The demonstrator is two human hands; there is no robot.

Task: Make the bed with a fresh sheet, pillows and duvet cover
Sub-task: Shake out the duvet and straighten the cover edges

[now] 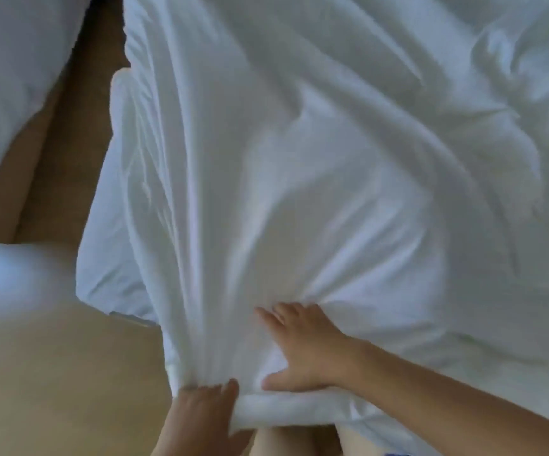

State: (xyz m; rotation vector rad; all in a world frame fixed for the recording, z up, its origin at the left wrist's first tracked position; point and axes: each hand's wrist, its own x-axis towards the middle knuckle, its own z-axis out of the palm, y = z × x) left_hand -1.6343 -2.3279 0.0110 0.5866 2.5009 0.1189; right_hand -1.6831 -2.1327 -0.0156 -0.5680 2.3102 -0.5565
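A white duvet in its cover [315, 159] lies rumpled over the bed and fills most of the view. Its near corner hangs toward me. My left hand [200, 413] grips the bunched fabric at that corner, thumb on top. Just to the right, my right hand [302, 347] lies flat on the cover with fingers spread, pressing down on it. A second white layer [108, 245] shows under the cover's left edge.
White bedding or a pillow [10, 77] lies at the upper left, with a blurred white shape [13, 278] below it. Tan floor [52, 373] runs along the left and bottom. My bare legs [299, 442] show at the bottom edge.
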